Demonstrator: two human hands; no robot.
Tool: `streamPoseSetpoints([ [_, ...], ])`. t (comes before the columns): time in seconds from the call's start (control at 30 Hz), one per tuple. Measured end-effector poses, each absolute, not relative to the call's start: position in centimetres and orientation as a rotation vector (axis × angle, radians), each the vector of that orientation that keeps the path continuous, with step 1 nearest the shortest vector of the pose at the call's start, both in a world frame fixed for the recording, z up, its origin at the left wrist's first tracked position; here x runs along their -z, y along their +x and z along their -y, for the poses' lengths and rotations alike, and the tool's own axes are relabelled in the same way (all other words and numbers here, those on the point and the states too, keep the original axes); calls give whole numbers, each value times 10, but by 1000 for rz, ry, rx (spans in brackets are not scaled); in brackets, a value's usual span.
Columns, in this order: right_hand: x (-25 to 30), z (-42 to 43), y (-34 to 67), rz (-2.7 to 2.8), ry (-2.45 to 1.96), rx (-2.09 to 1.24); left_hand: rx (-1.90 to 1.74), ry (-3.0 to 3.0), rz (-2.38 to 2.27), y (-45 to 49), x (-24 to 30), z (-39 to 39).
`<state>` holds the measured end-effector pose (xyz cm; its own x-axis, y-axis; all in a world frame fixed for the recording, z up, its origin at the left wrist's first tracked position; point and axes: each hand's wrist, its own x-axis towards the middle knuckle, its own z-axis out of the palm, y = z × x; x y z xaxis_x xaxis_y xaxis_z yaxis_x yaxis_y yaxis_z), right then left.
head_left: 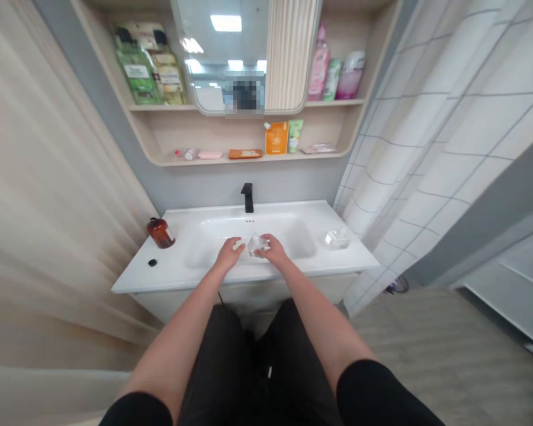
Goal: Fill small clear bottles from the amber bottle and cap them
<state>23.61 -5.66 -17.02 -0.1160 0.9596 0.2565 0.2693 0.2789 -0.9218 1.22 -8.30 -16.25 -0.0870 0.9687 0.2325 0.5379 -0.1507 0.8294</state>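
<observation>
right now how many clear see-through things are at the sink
2: a clear object between the left hand and right hand over the white basin, and another clear object on the white counter's right side.

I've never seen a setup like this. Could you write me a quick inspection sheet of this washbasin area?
Surface: white vanity basin with a black faucet.
Job's things: clear object, over the basin.
Clutter: amber bottle, small black disc and second clear object on the vanity; toiletries on the shelves.
Hands: right hand on the clear object; left hand beside it.
Cables: thin dark cord below the vanity edge.
Surroundings: mirror, grid-patterned shower curtain.
</observation>
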Motion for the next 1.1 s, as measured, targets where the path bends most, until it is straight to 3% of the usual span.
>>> streamPoseSetpoints([
  [0.2,153,69,252,1366,-1245,-635,-703,1930,-1985,-21,164,107],
  [0.4,149,121,349,1225,-1401,-314,-474,1976,-2024,-9,155,110],
  [0.7,166,155,494,956,-1737,-9,-495,1965,-2039,-10,156,110],
  [1.1,169,105,499,945,-1796,-68,-586,1955,-1979,-13,157,110],
])
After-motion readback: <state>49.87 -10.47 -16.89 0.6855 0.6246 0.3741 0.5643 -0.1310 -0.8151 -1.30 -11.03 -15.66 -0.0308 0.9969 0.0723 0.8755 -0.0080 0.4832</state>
